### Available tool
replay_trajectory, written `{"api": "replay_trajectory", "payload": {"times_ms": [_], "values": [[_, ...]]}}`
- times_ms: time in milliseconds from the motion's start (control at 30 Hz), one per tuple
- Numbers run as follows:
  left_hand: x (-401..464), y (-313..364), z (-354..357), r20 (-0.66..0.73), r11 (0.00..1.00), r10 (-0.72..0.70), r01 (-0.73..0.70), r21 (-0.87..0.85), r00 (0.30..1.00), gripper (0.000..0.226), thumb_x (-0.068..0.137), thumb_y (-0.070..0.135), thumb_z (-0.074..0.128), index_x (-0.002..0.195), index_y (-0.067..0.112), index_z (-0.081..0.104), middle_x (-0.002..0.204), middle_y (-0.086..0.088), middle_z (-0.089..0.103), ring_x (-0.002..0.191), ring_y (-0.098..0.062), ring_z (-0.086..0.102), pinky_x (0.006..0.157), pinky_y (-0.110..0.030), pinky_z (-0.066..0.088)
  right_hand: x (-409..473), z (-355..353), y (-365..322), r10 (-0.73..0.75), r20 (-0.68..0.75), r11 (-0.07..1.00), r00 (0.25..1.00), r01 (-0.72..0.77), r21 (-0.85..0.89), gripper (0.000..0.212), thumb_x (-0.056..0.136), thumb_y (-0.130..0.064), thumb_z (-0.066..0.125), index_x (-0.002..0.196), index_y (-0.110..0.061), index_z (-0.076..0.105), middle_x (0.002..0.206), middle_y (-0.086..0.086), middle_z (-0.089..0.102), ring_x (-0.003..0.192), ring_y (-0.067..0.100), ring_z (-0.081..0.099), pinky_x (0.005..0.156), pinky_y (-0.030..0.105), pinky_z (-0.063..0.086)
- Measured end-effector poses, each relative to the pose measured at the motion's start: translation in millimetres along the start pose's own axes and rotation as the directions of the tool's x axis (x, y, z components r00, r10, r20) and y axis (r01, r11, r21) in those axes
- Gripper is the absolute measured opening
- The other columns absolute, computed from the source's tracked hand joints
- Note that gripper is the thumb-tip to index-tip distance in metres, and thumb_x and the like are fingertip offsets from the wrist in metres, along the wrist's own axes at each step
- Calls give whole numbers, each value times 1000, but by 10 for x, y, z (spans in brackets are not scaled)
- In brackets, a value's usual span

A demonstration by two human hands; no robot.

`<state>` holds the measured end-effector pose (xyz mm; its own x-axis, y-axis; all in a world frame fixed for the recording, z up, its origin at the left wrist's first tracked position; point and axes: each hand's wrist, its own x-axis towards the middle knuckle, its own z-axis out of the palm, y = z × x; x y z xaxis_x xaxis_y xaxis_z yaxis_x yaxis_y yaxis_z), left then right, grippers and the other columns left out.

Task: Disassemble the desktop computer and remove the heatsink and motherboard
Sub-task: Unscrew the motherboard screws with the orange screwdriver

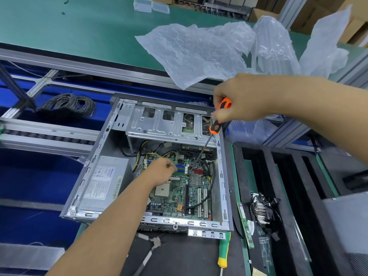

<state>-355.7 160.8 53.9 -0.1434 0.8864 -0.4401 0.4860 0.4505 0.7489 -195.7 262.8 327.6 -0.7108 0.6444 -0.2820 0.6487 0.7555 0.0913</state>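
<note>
plastic sheet [196, 50]: lay crumpled on green bench [79, 26]; clear boxes [150, 5]: sat at bench's far edge
cable coil [69, 104]: grey, left of bench frame
green-yellow screwdriver [224, 250]: lay on black mat [179, 255]

Both arms are bare from the hands back to the picture's edge, with no sleeves in view. The left hand [162, 169] and the right hand [239, 98] wear no gloves, rings, watch or wristband.
</note>
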Motion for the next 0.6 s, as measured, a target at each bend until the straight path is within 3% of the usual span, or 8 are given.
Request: {"api": "replay_trajectory", "payload": {"times_ms": [67,133,233,300,400,467,533,600], "values": [[-2,0,-1,-2,1000,6,-6,-1,1000,19,99,20,48,92,21,65,97,4,62,82,-19,57,65,-26,45,-36,-16,-7,-36,31,996,999,33,81,21,78,-48,65,87,-34,52,82,-9,61,71,10,54,58,30,41],[-2,0,-1,-1,1000,9,-9,2,1000,20,99,19,47,90,23,64,100,1,63,84,-20,57,67,-26,45,-54,-12,-26,-21,58,992,998,14,122,36,73,-61,65,94,-37,49,84,-10,57,71,8,52,57,29,37],[-4,2,-4,-5,1000,14,-14,22,1000,21,100,18,46,90,23,64,103,1,61,85,-19,59,64,-23,44,-37,-7,-29,52,51,998,997,-54,38,61,74,-82,39,91,-25,54,72,-3,63,68,13,57,59,30,39],[-3,3,-4,-6,999,17,-17,33,1000,21,100,18,46,91,22,64,105,2,60,83,-18,58,62,-23,43,-20,12,-14,23,21,1000,1000,-22,-6,52,85,-72,39,84,-23,57,65,-1,63,66,15,58,59,30,40],[2,0,-1,-4,999,14,-14,36,1000,21,100,18,46,93,21,65,107,0,61,81,-17,58,61,-23,43,-44,33,4,-79,0,996,997,79,41,24,82,-49,62,93,-30,52,74,-10,56,69,13,54,57,29,38],[1,-2,-5,-3,999,8,-8,40,1000,21,100,19,45,92,21,65,103,0,62,74,-16,57,57,-23,43,-64,40,28,-63,43,993,997,59,104,40,76,-57,66,102,-35,46,82,-12,55,72,12,54,60,30,39],[5,-6,-7,-3,999,-2,2,36,1000,20,100,20,46,94,20,66,103,1,62,77,-19,59,60,-24,44,-72,34,34,28,75,995,997,-35,90,58,70,-81,46,101,-32,45,78,-7,61,68,13,58,60,31,41],[9,-9,-1,1,1000,-10,10,28,1000,20,100,20,47,96,19,66,106,0,62,84,-21,60,68,-26,46,-64,61,77,79,77,996,994,-82,24,64,78,-80,31,91,-21,51,62,1,66,62,19,64,62,34,46]]}}
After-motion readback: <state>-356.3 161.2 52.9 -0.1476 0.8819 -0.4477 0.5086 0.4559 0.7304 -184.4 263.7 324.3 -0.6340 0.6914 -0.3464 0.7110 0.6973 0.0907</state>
